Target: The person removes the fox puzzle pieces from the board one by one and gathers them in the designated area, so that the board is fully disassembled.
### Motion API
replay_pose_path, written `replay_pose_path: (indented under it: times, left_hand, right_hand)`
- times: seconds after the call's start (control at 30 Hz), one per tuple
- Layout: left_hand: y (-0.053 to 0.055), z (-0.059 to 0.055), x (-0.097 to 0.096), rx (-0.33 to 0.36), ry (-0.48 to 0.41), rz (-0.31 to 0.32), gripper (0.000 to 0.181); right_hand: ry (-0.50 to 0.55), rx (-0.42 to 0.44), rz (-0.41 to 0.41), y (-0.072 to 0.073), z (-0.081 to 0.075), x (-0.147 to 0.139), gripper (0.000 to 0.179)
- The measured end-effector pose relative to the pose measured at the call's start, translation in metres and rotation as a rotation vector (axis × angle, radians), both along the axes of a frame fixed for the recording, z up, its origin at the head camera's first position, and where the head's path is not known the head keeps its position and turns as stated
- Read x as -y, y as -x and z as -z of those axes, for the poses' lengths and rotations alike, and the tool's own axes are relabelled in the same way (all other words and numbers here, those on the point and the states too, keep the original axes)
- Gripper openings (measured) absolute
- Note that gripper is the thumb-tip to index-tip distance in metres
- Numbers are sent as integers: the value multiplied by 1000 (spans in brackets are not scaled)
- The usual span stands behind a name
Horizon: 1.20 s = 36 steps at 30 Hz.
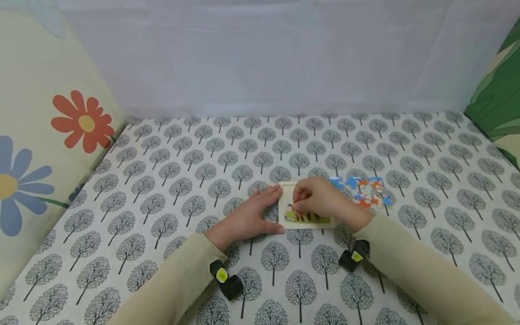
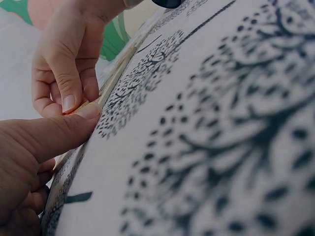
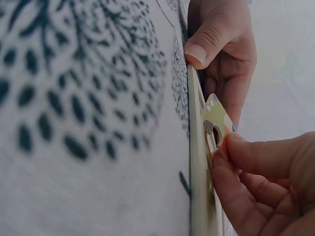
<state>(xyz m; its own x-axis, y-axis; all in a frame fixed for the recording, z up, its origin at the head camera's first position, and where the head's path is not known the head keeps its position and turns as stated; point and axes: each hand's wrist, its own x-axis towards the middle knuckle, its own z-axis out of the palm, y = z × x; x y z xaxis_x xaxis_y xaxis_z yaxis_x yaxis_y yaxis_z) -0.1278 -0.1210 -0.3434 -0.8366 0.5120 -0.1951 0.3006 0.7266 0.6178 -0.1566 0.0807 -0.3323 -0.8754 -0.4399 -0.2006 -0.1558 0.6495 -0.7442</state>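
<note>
In the head view a small puzzle board [image 1: 280, 216] with a pale raised rim lies on the cloth, showing a green and brown picture along its lower part. My left hand [image 1: 252, 215] rests at the board's left side, fingers stretched along the edge and thumb at the near corner. The right wrist view shows that thumb touching the rim. Over the board, my right hand [image 1: 318, 196] pinches a puzzle piece [image 3: 215, 114] between thumb and fingers. The piece is green with some orange and stands tilted above the rim. My right hand covers the board's upper right part.
Loose blue, white and orange puzzle pieces [image 1: 363, 192] with a fox picture lie right of the board, partly behind the right hand. A tree-patterned cloth [image 1: 183, 280] covers the table. A white sheet [image 1: 264, 58] hangs at the back, with flowered and leafy panels at the sides.
</note>
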Motion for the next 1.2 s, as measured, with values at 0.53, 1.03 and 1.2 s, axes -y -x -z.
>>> replay_pose_path:
  times: [0.53, 1.03, 1.2]
  left_hand:
    - [0, 1, 0, -1, 1, -4, 94]
    - [-1, 2, -1, -1, 1, -19, 94]
    - [-1, 1, 0, -3, 4, -16, 94]
  right_hand:
    - [167, 166, 115, 2, 5, -7, 6]
    - [245, 186, 135, -1, 8, -17, 9]
    - [263, 199, 151, -3, 9, -21, 11]
